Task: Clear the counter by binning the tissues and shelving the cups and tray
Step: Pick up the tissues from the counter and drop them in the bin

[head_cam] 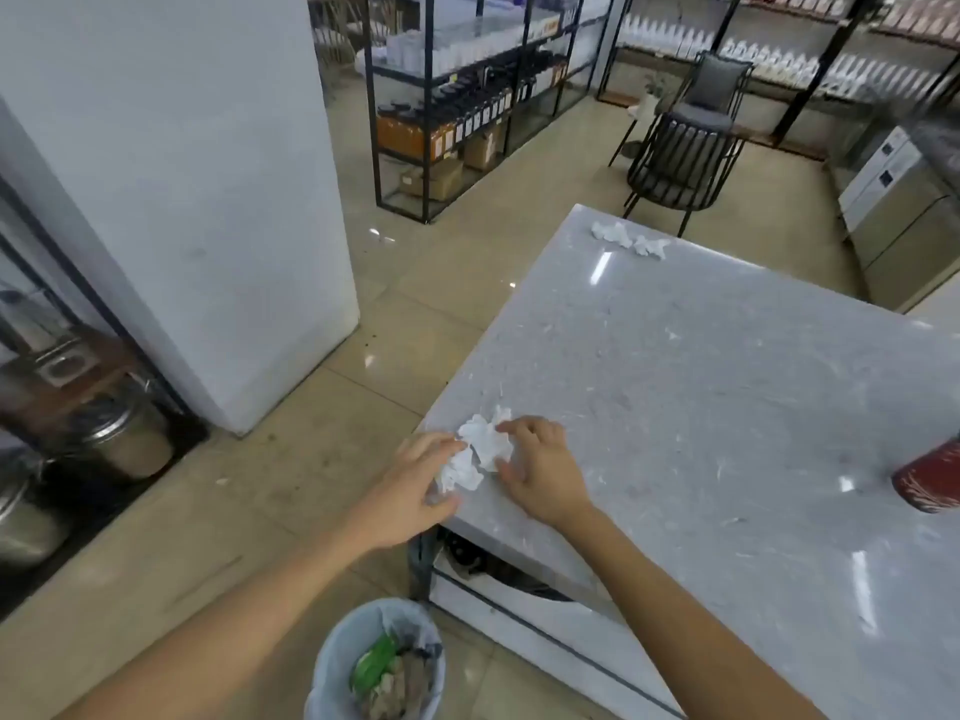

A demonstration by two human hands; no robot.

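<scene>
Crumpled white tissues (475, 452) lie at the near left corner of the grey marble counter (701, 381). My left hand (415, 491) touches them from the left, fingers curled round the lower wad at the counter's edge. My right hand (540, 470) rests on the counter beside them on the right, fingers spread and touching the upper wad. More crumpled tissues (628, 239) sit at the far corner of the counter. A red cup (930, 480) lies on its side at the right edge of view, partly cut off. A lined bin (379, 662) holding rubbish stands on the floor below my left arm.
A white pillar (208, 200) stands to the left, with steel pots (119, 439) on the floor beside it. Black metal shelving (467, 96) with bottles and boxes is across the tiled floor. Dark chairs (680, 163) stand beyond the counter's far end.
</scene>
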